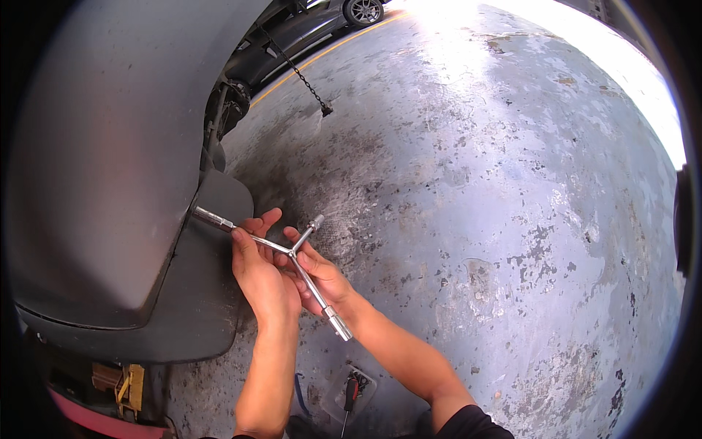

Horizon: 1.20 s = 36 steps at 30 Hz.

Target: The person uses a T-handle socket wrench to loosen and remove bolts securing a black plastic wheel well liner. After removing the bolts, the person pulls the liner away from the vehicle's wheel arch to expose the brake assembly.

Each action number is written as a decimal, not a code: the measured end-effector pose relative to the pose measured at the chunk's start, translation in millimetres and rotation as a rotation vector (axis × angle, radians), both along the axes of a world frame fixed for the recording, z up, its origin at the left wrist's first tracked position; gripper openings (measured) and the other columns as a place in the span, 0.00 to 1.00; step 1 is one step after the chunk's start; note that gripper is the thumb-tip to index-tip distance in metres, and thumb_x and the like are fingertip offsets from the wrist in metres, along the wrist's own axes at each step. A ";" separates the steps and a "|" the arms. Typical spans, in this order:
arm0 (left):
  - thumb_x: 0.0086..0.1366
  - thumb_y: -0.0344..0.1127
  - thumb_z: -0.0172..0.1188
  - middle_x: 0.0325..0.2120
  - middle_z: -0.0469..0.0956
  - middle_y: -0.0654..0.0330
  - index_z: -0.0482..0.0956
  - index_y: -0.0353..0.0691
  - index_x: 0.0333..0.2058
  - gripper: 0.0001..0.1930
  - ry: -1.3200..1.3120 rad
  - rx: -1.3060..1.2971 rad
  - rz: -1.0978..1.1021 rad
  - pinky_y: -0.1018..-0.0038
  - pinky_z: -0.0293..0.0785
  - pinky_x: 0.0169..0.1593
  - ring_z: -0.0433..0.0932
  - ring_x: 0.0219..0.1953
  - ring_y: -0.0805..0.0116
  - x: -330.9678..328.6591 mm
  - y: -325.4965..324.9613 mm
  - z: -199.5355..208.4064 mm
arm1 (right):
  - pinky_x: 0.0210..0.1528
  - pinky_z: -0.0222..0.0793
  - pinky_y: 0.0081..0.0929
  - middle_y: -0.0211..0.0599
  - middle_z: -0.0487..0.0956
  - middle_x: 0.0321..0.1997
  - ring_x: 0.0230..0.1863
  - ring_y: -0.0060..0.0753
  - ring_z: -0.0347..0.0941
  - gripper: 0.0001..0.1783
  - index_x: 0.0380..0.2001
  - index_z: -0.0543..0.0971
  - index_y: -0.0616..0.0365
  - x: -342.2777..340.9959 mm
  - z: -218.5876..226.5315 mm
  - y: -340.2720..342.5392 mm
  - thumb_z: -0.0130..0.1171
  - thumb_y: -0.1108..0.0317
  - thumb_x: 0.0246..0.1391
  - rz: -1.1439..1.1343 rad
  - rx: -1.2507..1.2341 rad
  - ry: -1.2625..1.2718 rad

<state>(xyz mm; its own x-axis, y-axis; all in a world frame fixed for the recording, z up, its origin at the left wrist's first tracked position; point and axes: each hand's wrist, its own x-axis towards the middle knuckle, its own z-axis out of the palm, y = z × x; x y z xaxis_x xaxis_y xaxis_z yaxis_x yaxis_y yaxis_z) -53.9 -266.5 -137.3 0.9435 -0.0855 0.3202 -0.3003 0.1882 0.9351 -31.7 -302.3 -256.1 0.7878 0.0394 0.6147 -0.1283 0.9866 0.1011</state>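
Note:
A chrome three-way socket wrench (310, 284) shaped like a Y is gripped in both hands. One of its arms reaches left, and its socket end meets the edge of a black plastic flap (201, 293) below a dark grey vehicle body panel (110, 183). My left hand (267, 293) pinches this arm just behind the socket, thumb on top and some fingers raised. Close to the hub, my right hand (330, 284) has its fingers around the wrench. The other two sockets point away and back toward me. Whatever fastener the left socket may meet is hidden.
Near my body, a clear tray (371, 395) holds small dark parts, with a red-and-black screwdriver (352, 394) across it. A chain (300, 75) hangs beyond the vehicle. Another dark car (292, 36) stands far off. A yellow metal piece (131, 389) sits at lower left.

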 end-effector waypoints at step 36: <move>0.71 0.46 0.40 0.19 0.54 0.69 0.63 0.40 0.31 0.15 -0.081 -0.213 -0.018 0.78 0.50 0.24 0.50 0.19 0.78 7.1 -13.5 23.0 | 0.34 0.66 0.26 0.33 0.68 0.52 0.35 0.27 0.69 0.25 0.54 0.65 0.47 -21.1 16.9 8.3 0.58 0.60 0.53 0.144 0.201 0.010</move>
